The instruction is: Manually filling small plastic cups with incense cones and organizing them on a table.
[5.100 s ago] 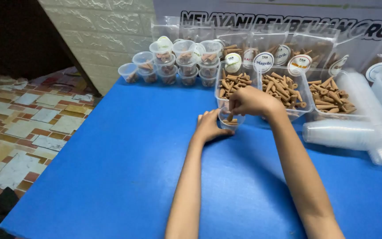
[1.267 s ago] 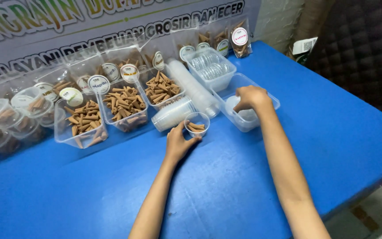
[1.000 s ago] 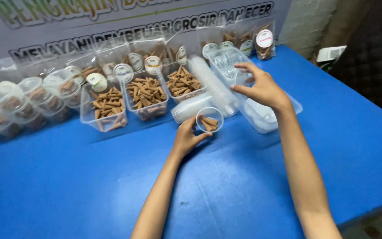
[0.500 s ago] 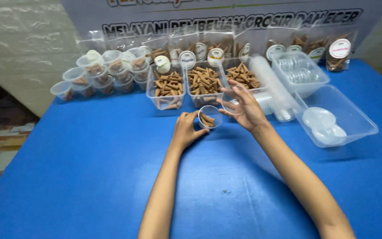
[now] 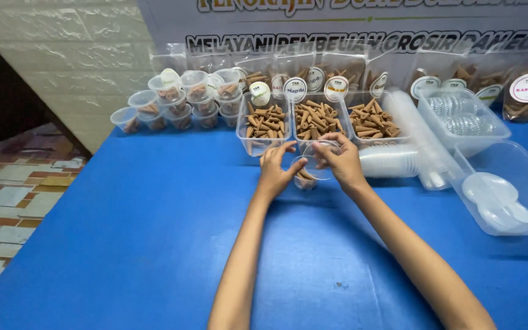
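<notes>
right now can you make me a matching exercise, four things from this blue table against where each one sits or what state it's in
Things:
1. small clear plastic cup with brown cones
2. round clear plastic lid
3. large clear tub with flat white lids
4. stack of small filled cups

Places or states:
A. far left, by the brick wall
B. held in the right hand
C. far right of the table
D. steadied by the left hand

Pairs: 1-D, 2-B, 3-C, 4-A
</notes>
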